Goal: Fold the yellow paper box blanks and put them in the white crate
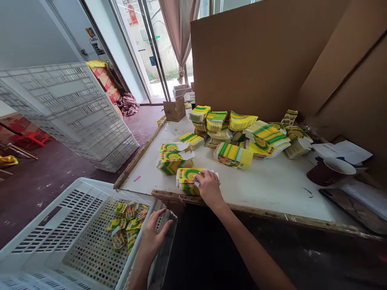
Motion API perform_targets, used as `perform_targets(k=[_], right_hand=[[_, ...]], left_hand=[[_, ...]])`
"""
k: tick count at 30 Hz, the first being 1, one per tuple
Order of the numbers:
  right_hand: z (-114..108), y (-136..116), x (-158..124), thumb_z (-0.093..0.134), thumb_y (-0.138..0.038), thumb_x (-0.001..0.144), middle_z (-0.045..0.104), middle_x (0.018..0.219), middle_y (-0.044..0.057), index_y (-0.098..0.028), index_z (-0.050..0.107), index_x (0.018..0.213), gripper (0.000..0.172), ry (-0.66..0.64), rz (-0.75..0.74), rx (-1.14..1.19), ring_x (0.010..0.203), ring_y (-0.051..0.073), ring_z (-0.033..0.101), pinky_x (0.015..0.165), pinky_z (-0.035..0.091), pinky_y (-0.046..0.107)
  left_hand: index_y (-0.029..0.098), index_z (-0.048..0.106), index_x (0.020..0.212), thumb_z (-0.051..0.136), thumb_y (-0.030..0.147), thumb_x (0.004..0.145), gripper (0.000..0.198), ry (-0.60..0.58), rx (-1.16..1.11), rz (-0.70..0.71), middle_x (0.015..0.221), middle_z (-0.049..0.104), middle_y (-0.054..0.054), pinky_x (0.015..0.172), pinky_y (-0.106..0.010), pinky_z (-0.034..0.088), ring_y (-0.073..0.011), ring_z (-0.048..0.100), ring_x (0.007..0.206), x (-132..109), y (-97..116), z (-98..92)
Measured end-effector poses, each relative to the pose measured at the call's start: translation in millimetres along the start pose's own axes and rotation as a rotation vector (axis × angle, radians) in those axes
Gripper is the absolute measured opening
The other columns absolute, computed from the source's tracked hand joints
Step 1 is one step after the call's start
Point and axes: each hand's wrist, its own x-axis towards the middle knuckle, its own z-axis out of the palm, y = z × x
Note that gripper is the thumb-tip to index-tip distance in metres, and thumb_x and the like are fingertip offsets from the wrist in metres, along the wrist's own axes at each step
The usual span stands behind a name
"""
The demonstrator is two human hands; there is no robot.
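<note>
My right hand [208, 186] rests at the right end of a small stack of yellow-green printed cartons [188, 176] by the table's front edge, its fingers curled over the top one. Some white shows under the fingertips. My left hand [151, 237] is above the near rim of a white plastic crate [81, 186], thumb and fingers apart, with nothing in it. Inside the crate lie several small yellow-and-red blister packs [130, 219]. Just behind the right hand's stack stands another carton stack [174, 158] with raised end flaps.
Bundled flat cartons [216, 121] are piled along a big cardboard sheet [250, 60]. A carton bundle [232, 155] lies mid-table. To the right are a dark red cup [328, 173] and a phone-like dark slab [350, 207]. Stacked white crates [75, 108] stand at left on the floor.
</note>
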Motion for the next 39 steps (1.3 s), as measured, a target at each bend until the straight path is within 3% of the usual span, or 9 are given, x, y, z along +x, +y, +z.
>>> perform_targets(k=[10,14,16,19,23,26,28,33,39], right_hand=[[-15.1,-9.7,0.8,0.049,-0.011,0.090,0.063,0.104,0.012,-0.018,0.064,0.102,0.021,-0.148,0.094,-0.056,0.097,0.022,0.055,0.084,0.038,0.033],[-13.7,-5.0,-0.6,0.053,-0.008,0.086,0.062,0.105,0.012,-0.018,0.061,0.105,0.023,-0.117,0.062,0.002,0.096,0.023,0.056,0.084,0.040,0.034],[-13.0,-2.9,-0.9,0.053,-0.008,0.086,0.062,0.104,0.012,-0.018,0.061,0.102,0.021,-0.110,0.037,0.026,0.096,0.023,0.056,0.084,0.040,0.034],[-14.8,-1.9,0.0,0.052,-0.008,0.086,0.063,0.104,0.012,-0.018,0.062,0.102,0.021,-0.139,0.035,0.028,0.097,0.023,0.056,0.084,0.040,0.034],[-18.9,-2.8,1.2,0.050,-0.008,0.087,0.063,0.107,0.013,-0.016,0.062,0.103,0.022,-0.176,0.068,0.013,0.099,0.024,0.057,0.085,0.041,0.035],[-19.4,-1.8,1.3,0.052,-0.008,0.085,0.063,0.108,0.013,-0.016,0.062,0.103,0.022,-0.186,0.068,0.029,0.101,0.024,0.057,0.086,0.040,0.035],[-18.4,-0.2,1.5,0.052,-0.008,0.084,0.063,0.107,0.012,-0.016,0.062,0.103,0.022,-0.185,0.065,0.046,0.101,0.024,0.056,0.086,0.040,0.035],[-16.9,3.1,0.4,0.051,-0.004,0.083,0.063,0.105,0.011,-0.017,0.061,0.100,0.024,-0.151,0.032,0.081,0.099,0.022,0.056,0.086,0.040,0.033],[-13.3,-1.5,-14.0,0.055,-0.005,0.081,0.063,0.102,0.012,-0.017,0.061,0.102,0.025,-0.080,0.048,0.040,0.095,0.025,0.057,0.085,0.041,0.037]], left_hand=[[0.020,0.068,0.103,0.062,0.051,0.071,0.046,-0.159,-0.136,-0.047,0.104,0.072,-0.010,0.092,-0.044,0.052,-0.0269,0.067,0.100,-8.1,14.2,20.3],[0.020,0.067,0.104,0.060,0.047,0.075,0.040,-0.185,-0.200,0.052,0.102,0.072,-0.010,0.086,-0.042,0.054,-0.0249,0.068,0.095,0.8,34.4,32.5],[0.021,0.065,0.107,0.060,0.044,0.078,0.038,-0.143,-0.140,0.174,0.105,0.069,-0.010,0.089,-0.043,0.053,-0.0247,0.066,0.098,15.2,50.5,33.1],[0.021,0.055,0.123,0.065,0.040,0.076,0.051,-0.130,0.015,0.403,0.125,0.060,-0.013,0.105,-0.047,0.041,-0.0270,0.054,0.121,50.8,77.9,32.8],[0.016,0.040,0.136,0.079,0.036,0.059,0.089,-0.416,0.366,0.530,0.143,0.044,-0.019,0.112,-0.051,0.030,-0.0335,0.037,0.136,106.3,107.0,42.1],[0.015,0.038,0.137,0.082,0.034,0.052,0.097,-0.622,0.624,0.543,0.140,0.046,-0.020,0.108,-0.050,0.033,-0.0362,0.041,0.132,135.8,117.8,52.2],[0.016,0.040,0.135,0.082,0.036,0.052,0.095,-0.684,0.735,0.564,0.133,0.051,-0.020,0.104,-0.047,0.036,-0.0362,0.047,0.126,146.3,121.5,56.5],[0.015,0.046,0.127,0.080,0.043,0.052,0.087,-0.686,0.848,0.608,0.122,0.058,-0.018,0.097,-0.043,0.040,-0.0354,0.054,0.115,147.7,126.2,58.0],[0.016,0.047,0.125,0.070,0.041,0.068,0.066,-0.623,0.811,0.597,0.118,0.061,-0.016,0.094,-0.043,0.040,-0.0332,0.056,0.113,130.6,117.8,55.1]])
